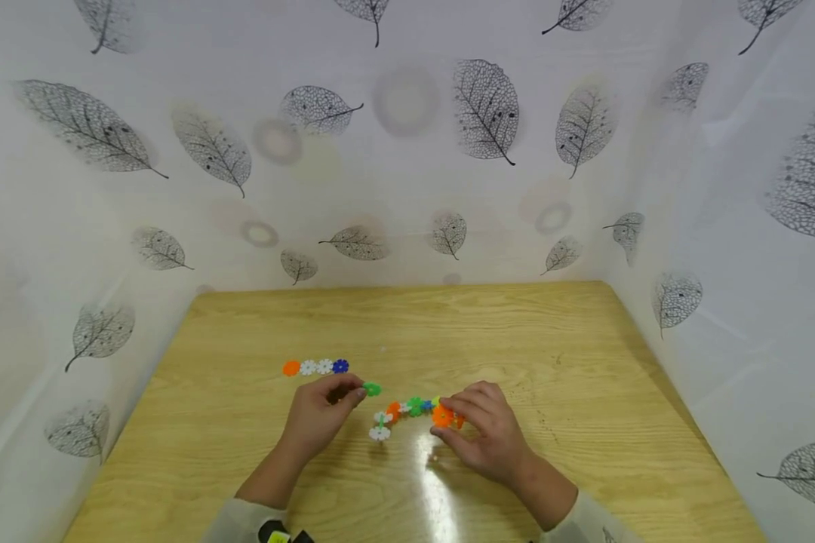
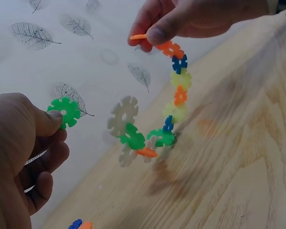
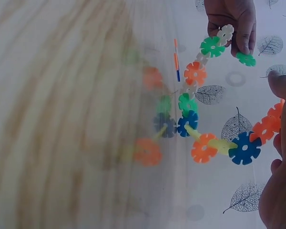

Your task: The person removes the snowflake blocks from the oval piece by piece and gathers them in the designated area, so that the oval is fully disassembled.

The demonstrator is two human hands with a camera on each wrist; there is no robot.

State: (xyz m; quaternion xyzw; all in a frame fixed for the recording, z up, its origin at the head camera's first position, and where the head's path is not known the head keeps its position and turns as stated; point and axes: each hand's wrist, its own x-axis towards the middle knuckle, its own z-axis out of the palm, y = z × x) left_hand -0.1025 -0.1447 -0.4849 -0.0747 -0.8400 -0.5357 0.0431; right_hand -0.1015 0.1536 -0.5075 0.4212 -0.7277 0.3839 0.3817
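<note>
My left hand (image 1: 315,415) pinches a green notched plastic disc (image 2: 72,113) by its edge, between thumb and index finger. An arc of interlocked flower-shaped discs (image 1: 416,406) in orange, blue, yellow, green and white hangs from my right hand (image 1: 489,434). The right thumb and fingers grip its orange end disc (image 2: 139,36). At the other end of this chain a white disc (image 2: 123,116) faces the left hand, with a gap between it and the loose green one. In the right wrist view the chain's blue disc (image 3: 245,148) shows near the right fingers.
Beyond the left hand, an orange disc (image 1: 291,368), two white discs (image 1: 315,367) and a blue disc (image 1: 340,366) lie in a row on the wooden table (image 1: 516,332). Leaf-printed white sheeting (image 1: 407,173) encloses the table at the back and both sides.
</note>
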